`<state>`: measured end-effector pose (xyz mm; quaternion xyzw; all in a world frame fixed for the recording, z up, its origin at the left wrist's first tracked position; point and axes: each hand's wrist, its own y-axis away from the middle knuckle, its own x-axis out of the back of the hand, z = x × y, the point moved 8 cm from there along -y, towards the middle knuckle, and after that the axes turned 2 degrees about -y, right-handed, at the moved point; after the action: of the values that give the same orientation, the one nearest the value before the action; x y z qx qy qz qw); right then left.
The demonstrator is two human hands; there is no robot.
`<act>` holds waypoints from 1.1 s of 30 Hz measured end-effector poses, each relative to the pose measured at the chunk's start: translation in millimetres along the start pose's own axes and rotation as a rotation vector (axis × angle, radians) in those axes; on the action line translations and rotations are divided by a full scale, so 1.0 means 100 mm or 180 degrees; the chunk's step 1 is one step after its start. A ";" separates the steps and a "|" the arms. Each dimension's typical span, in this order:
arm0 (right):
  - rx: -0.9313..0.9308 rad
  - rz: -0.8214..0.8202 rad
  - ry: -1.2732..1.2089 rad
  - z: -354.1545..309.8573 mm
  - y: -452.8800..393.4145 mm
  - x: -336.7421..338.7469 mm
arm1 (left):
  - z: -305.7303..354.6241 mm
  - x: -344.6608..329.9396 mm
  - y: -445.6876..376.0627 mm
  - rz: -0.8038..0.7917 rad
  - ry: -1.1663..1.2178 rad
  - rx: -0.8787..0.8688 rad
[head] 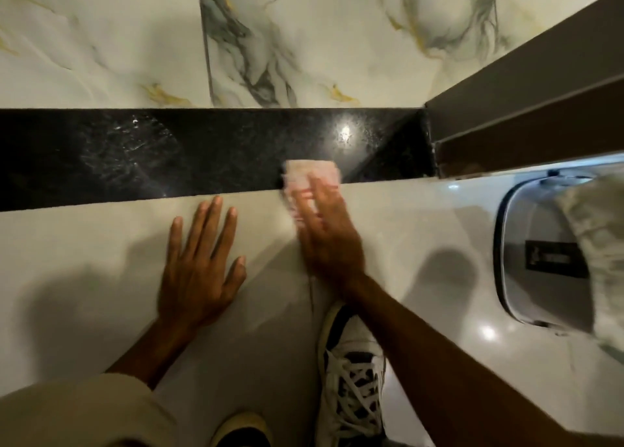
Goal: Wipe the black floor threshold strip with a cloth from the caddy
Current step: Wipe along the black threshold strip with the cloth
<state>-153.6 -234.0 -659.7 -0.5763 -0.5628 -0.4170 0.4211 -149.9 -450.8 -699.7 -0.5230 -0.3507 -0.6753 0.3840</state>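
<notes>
A glossy black threshold strip runs left to right across the floor between marble tiles and a plain pale floor. My right hand lies flat on a pale pink cloth, pressing it onto the strip's near edge right of centre; both are motion-blurred. My left hand rests palm down with fingers spread on the pale floor just before the strip. Smear marks show on the strip's left part.
A brown door frame ends the strip at the right. A white plastic caddy with a patterned cloth draped over it stands at the right. My shoe is below my right forearm.
</notes>
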 end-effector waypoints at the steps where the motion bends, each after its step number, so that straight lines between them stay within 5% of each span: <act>1: -0.0313 0.0049 0.0142 0.27 0.09 0.08 | 0.00 0.00 0.00 0.0001 0.0021 0.0000; 7: -0.1534 0.0545 0.0216 1.30 -0.51 0.31 | -0.01 -0.04 0.01 0.0053 0.0007 -0.0034; 12: -0.0833 0.0503 0.0087 0.58 -1.14 0.05 | 0.00 -0.04 -0.02 -0.0027 -0.0026 0.0027; 16: 0.0004 0.0117 -0.0035 0.15 -0.36 -0.09 | 0.02 0.01 -0.02 -0.0063 -0.0039 0.0048; 22: -0.1233 0.0266 0.0059 1.24 0.18 0.27 | 0.03 0.03 -0.01 0.0023 -0.0067 0.0015; 25: -0.1217 0.0708 0.0151 1.40 -0.42 0.28 | 0.02 -0.01 -0.01 0.0034 -0.0076 -0.0019; 28: -0.1034 0.0559 0.0290 1.17 -0.85 0.11 | 0.01 -0.02 -0.02 0.0039 -0.0089 -0.0012; 31: -0.0506 0.0522 0.0123 0.78 -0.55 0.11 | 0.02 0.02 -0.02 0.0044 -0.0059 0.0035; 33: -0.0748 0.0467 -0.0003 0.77 -0.07 0.14 | 0.03 0.05 -0.01 0.0056 -0.0078 0.0048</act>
<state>-159.4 -156.6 -668.9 -0.6614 -0.4666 -0.4479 0.3797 -150.5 -448.3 -693.8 -0.5314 -0.3558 -0.6627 0.3896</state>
